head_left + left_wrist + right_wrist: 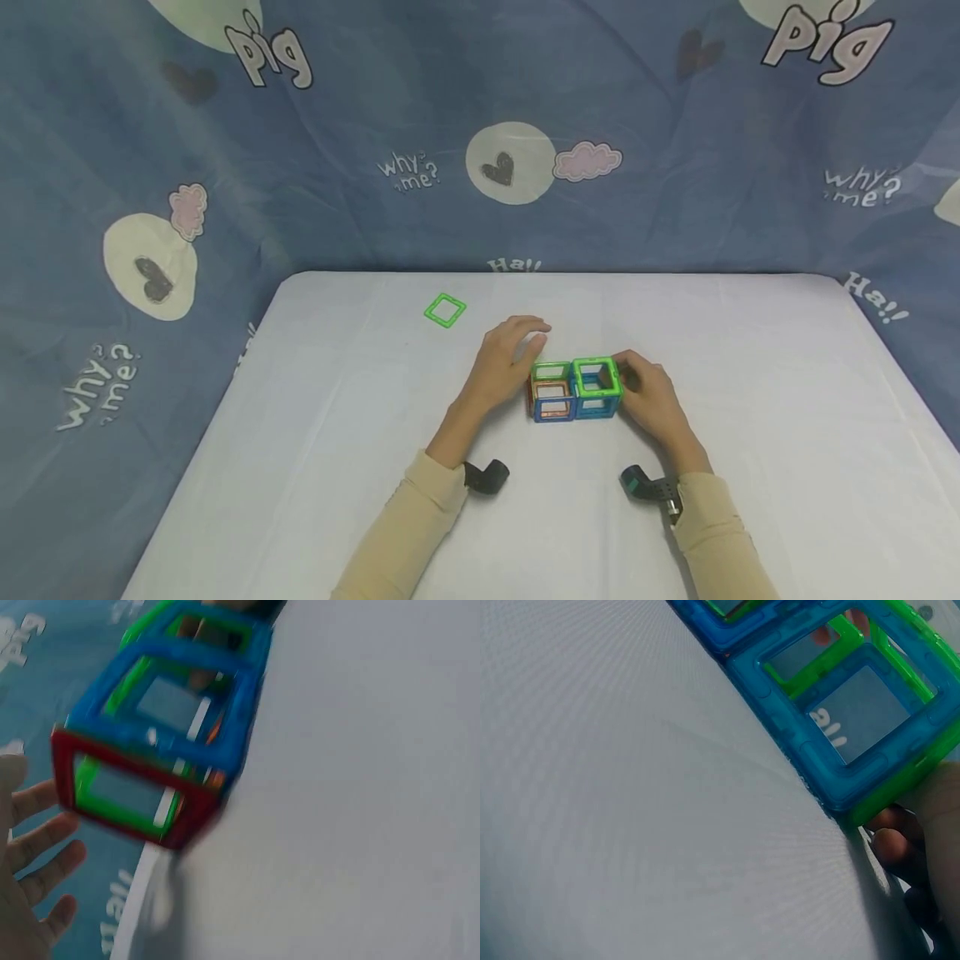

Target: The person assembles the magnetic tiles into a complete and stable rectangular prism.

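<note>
A two-cube block of magnetic tiles [555,402] stands on the white table, with green, blue and orange frames in the head view. The left wrist view also shows a red tile [135,791] on its end. My left hand [498,362] is beside the block's left end, its fingers loosely extended and spread. At the other end my right hand [654,400] holds the right cube by its green side [911,784], fingers curled near the lower edge. Part of the right hand's grip is hidden behind the tiles.
A single green square tile [445,310] lies flat near the table's back edge, left of the block. The white table [300,467] meets a blue printed cloth [375,225] at the back. Each wrist wears a dark camera [487,477].
</note>
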Action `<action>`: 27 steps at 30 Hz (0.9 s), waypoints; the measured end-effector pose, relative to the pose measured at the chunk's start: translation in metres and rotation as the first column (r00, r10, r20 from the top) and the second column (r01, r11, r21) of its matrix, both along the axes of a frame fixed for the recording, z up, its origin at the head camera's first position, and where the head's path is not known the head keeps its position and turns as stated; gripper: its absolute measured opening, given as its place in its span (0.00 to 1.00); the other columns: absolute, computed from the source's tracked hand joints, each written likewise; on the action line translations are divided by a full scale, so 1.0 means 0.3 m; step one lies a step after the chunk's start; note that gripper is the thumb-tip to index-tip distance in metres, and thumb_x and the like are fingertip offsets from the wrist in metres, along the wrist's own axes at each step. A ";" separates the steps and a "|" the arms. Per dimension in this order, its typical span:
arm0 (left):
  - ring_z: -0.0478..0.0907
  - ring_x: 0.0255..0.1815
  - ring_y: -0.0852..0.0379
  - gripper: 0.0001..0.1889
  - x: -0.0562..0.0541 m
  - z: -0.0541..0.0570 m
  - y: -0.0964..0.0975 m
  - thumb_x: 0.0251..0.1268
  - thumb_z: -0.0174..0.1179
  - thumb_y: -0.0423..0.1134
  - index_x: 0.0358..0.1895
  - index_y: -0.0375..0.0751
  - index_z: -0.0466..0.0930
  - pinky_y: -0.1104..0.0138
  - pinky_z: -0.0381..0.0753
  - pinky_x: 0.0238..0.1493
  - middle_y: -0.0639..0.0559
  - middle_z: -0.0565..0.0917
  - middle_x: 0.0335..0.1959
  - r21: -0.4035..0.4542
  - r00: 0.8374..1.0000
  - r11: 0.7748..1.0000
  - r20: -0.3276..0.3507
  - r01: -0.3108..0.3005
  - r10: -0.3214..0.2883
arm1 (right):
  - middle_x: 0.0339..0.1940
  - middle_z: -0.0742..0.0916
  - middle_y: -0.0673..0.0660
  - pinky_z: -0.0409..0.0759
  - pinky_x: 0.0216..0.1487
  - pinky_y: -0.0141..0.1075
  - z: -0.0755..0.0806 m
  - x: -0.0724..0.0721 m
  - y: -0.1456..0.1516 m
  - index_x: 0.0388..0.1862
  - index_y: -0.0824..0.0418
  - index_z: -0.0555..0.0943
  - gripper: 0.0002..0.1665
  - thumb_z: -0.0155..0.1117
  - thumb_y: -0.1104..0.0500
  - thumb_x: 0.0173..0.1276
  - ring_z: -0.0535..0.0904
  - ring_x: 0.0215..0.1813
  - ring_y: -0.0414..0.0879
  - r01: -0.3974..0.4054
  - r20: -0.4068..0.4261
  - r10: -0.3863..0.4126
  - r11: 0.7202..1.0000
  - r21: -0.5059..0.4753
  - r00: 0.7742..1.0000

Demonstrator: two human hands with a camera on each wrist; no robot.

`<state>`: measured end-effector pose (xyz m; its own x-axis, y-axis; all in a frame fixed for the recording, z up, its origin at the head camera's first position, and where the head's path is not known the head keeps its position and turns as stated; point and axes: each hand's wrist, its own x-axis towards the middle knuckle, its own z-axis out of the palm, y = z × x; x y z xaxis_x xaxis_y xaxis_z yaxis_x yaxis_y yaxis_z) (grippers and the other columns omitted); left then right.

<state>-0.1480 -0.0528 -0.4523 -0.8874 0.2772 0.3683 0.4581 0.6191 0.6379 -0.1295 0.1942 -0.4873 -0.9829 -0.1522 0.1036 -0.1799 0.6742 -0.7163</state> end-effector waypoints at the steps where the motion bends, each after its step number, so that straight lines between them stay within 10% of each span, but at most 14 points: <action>1: 0.70 0.64 0.58 0.17 -0.006 -0.005 -0.013 0.74 0.44 0.51 0.55 0.51 0.77 0.52 0.65 0.68 0.55 0.77 0.59 0.002 1.000 1.000 0.006 -0.019 0.019 | 0.43 0.87 0.58 0.66 0.63 0.58 -0.001 0.001 0.001 0.49 0.56 0.78 0.16 0.62 0.50 0.66 0.78 0.52 0.56 0.000 0.000 0.000 1.000 0.000 1.000; 11: 0.70 0.62 0.52 0.12 -0.055 -0.035 -0.124 0.67 0.55 0.42 0.52 0.51 0.78 0.53 0.67 0.62 0.53 0.76 0.58 -0.022 0.971 0.972 0.049 -0.233 0.233 | 0.44 0.86 0.58 0.65 0.65 0.59 0.003 0.005 0.005 0.49 0.56 0.78 0.17 0.61 0.49 0.66 0.77 0.54 0.56 0.004 0.008 -0.004 1.000 0.005 1.000; 27: 0.62 0.69 0.47 0.14 -0.074 -0.077 -0.207 0.65 0.55 0.39 0.53 0.47 0.78 0.47 0.54 0.71 0.46 0.69 0.65 -0.009 0.911 0.914 0.077 -0.407 0.406 | 0.42 0.86 0.57 0.67 0.62 0.58 0.009 0.003 0.001 0.49 0.56 0.78 0.17 0.62 0.49 0.65 0.77 0.50 0.54 -0.004 0.005 0.004 1.000 -0.010 1.000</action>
